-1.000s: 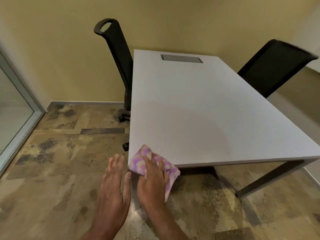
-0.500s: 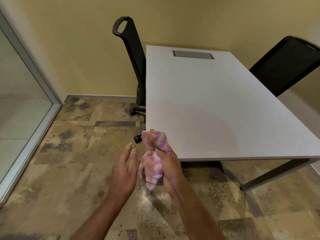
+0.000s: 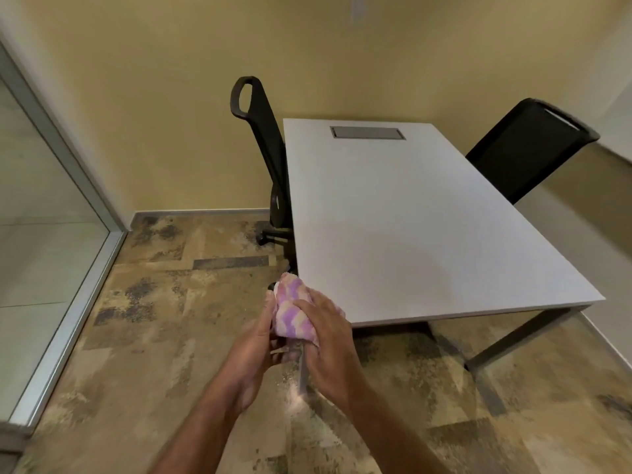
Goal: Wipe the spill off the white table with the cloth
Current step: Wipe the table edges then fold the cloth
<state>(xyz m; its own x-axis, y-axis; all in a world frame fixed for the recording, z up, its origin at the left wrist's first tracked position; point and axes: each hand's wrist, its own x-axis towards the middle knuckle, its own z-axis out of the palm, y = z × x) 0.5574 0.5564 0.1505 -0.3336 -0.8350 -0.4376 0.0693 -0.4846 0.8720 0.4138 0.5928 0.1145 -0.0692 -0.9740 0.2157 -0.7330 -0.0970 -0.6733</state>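
No readable text or labels.

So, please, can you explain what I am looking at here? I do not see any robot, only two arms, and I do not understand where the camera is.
There is no robot here. A person works with bare hands, and the pictures all come from one wide camera worn on the person's head. It looks forward and down, which is why you see only the arms.

The left hand and the right hand hold a bunched pink and purple cloth between them. They hold it at the near left corner of the white table. I cannot tell whether the cloth touches the edge.

On the table I see only a grey panel set into its far end. No spill shows plainly. One black chair stands at the table's left side, and a second chair stands at its right.
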